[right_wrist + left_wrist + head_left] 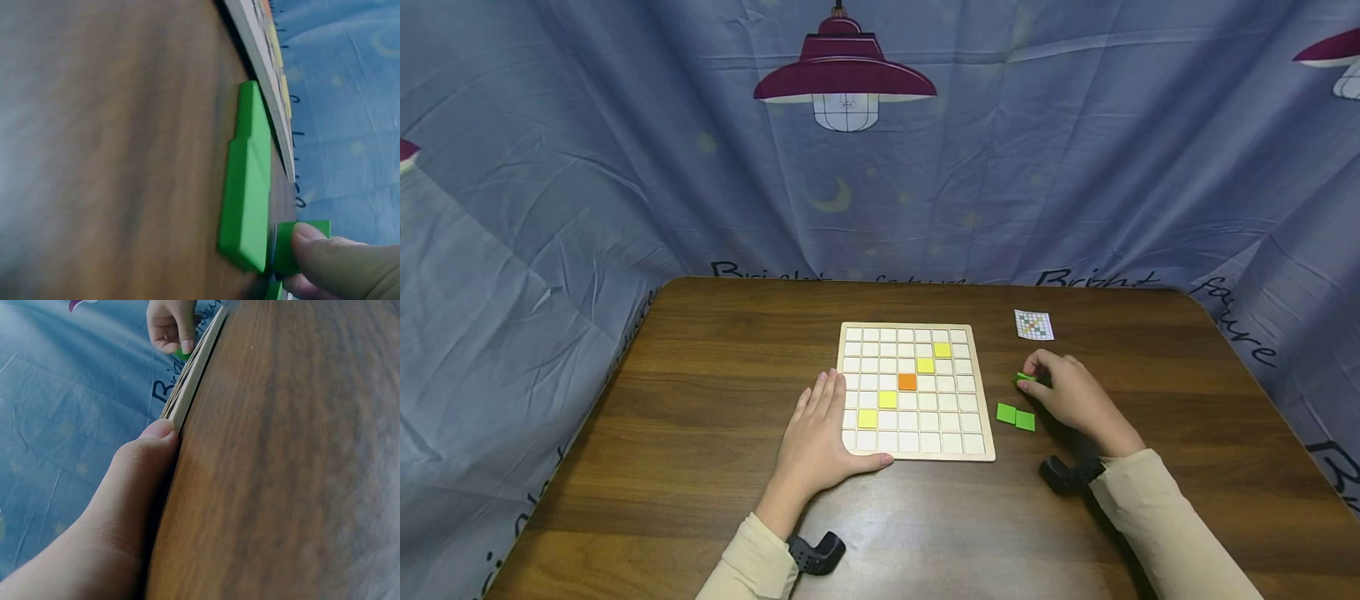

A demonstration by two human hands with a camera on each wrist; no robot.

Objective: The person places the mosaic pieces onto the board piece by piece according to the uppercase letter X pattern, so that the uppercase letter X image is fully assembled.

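Observation:
A wooden board (982, 392) with a grid of white squares lies on the table. Several yellow tiles (925, 365) and one orange tile (907, 382) form a diagonal on it. My left hand (812, 442) rests along the board's left edge, fingers straight, thumb at the front edge. To the right of the board, my right hand (1078, 400) pinches a green tile (286, 253) between thumb and fingers. Two more green tiles (1016, 417) lie side by side on the table, close to the board. Another bit of green (275, 290) shows below the pinched tile in the right wrist view.
A small card (1034, 325) printed with a coloured grid lies behind my right hand. Black devices (817, 553) are strapped to both wrists. The brown table (715, 358) ends at a blue curtain (970, 192) patterned with lamps and lettering.

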